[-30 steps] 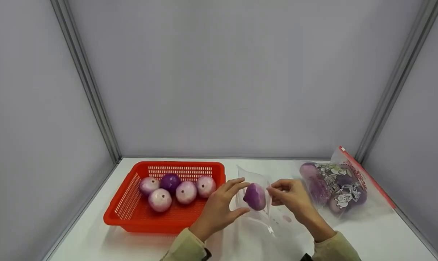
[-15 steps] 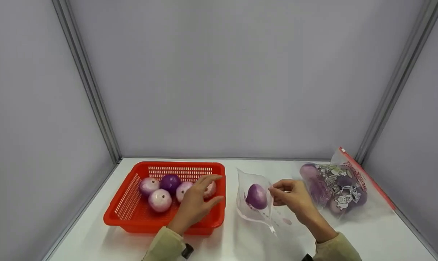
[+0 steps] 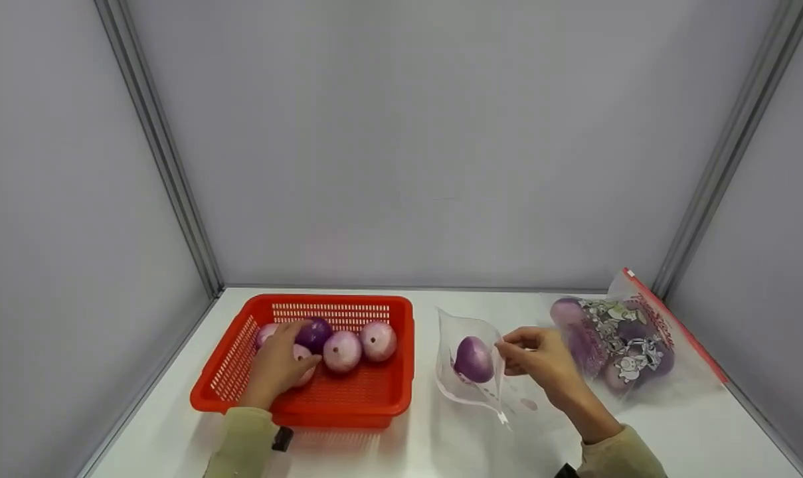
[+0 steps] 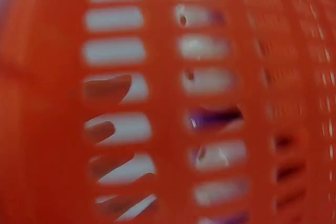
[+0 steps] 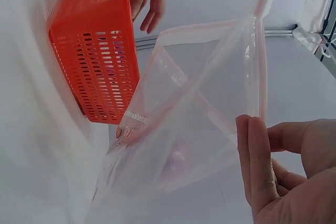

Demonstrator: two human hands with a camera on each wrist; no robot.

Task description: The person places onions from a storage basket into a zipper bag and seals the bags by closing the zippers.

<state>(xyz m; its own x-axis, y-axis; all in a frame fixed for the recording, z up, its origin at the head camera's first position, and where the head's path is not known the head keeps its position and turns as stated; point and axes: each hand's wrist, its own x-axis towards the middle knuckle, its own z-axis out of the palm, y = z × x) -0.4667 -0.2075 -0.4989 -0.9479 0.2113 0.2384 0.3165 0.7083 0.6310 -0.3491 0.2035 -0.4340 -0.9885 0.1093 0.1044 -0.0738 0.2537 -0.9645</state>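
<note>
At lower left, I have the left hand nearer the pale ball in the red basket, fingers wide; I cannot confirm contact. The ball, no clear long axis, shows between thumb and fingers. At lower right, the right hand pinches the clear bag.

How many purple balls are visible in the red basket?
5: a dark one toward the back, a pale one beside it, another farthest right; a leftmost one and a near one partly behind the left hand.
</note>
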